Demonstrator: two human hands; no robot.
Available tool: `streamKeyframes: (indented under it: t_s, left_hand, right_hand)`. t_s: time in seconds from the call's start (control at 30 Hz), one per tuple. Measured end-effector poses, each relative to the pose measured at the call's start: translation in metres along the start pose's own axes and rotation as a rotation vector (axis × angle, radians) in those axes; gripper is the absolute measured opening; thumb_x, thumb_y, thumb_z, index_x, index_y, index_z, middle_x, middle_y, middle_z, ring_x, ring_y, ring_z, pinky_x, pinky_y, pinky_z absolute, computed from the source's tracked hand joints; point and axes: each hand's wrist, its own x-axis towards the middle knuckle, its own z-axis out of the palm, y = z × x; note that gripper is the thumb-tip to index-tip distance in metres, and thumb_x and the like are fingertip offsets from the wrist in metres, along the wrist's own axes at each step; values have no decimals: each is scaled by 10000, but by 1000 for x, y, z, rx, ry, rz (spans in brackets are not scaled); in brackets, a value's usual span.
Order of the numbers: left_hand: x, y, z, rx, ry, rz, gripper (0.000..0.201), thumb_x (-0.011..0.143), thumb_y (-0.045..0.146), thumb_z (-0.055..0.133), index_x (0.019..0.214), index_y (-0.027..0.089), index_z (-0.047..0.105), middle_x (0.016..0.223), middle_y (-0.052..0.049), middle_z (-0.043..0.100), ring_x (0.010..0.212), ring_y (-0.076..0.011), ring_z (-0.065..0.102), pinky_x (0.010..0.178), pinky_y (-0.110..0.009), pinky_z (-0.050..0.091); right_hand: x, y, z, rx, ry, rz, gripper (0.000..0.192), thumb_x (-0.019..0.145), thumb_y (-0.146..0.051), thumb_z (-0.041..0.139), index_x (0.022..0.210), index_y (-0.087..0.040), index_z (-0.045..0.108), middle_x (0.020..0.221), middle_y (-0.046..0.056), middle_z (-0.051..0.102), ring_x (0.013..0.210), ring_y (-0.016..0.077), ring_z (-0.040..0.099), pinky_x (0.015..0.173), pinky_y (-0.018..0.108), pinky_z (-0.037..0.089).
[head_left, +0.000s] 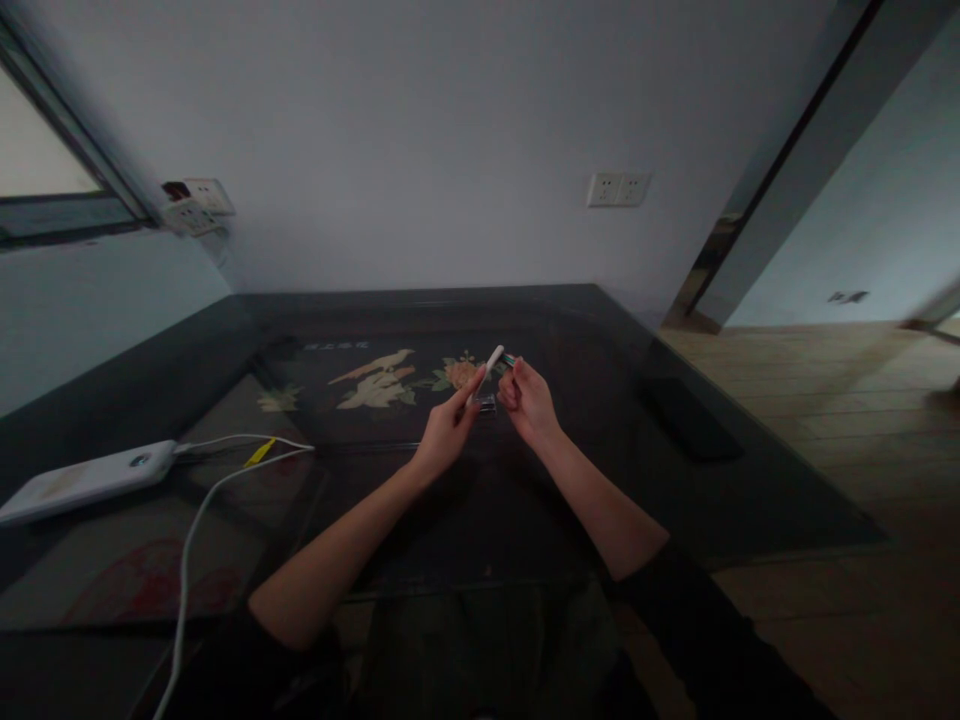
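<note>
Head view: left hand grips a slim white stick, seemingly for steadiness, while right hand pinches a thin teal piece near its tip.

1. The table stands against the far wall.
2. On its left lies an oblong device, a cable running from its right end to the near side.
3. On its right lies a flat slab.
4. Between these, the left hand holds a stick; just right, the right hand holds a small piece.
</note>
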Motion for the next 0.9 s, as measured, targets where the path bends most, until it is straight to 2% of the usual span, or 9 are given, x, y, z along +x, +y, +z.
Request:
streamKeyframes:
  t_s: [0.1,0.27,0.4,0.6,0.77,0.9]
  left_hand:
    - [-2,3,3,-26,-7,5,538,930,227,486,1463,168,445,994,-70,726,698,-123,553,687,-226,482]
    - [-5,5,5,-65,-62,48,548,938,251,496,1475,166,425,1020,-83,728,660,-113,519,654,-216,474]
    - [-3,4,3,-69,-61,28,549,935,245,504,1474,168,429,1008,-79,728,662,-121,542,646,-221,475]
    - [1,1,-1,-48,15,-9,511,929,217,492,1440,183,483,1079,-85,720,753,-151,604,725,-256,504]
    - [0,2,-1,-43,4,-7,518,924,221,501,1440,177,484,1084,-92,722,745,-150,601,728,-260,512]
    - [-3,5,2,-54,-51,17,543,926,219,502,1464,180,444,1099,-92,719,713,-132,566,691,-249,505]
  right_hand:
    - [1,0,-1,12,21,9,455,690,-598,749,637,-224,496,467,-86,363,416,67,234,412,260,181]
    - [3,2,-2,1,52,16,389,734,-585,716,803,-214,622,479,-95,335,420,72,230,409,262,180]
    - [2,3,-2,-6,38,-1,369,769,-577,692,789,-219,604,483,-94,346,409,71,248,408,268,184]
    - [0,1,0,-22,-2,-8,473,749,-600,704,621,-229,440,473,-84,362,409,69,240,414,269,189]
    - [1,1,-1,-1,-13,-11,440,740,-581,724,641,-230,478,473,-84,360,411,72,234,420,271,178]
    - [3,3,-4,4,4,-2,368,753,-571,714,752,-221,602,493,-84,341,425,75,238,428,278,176]
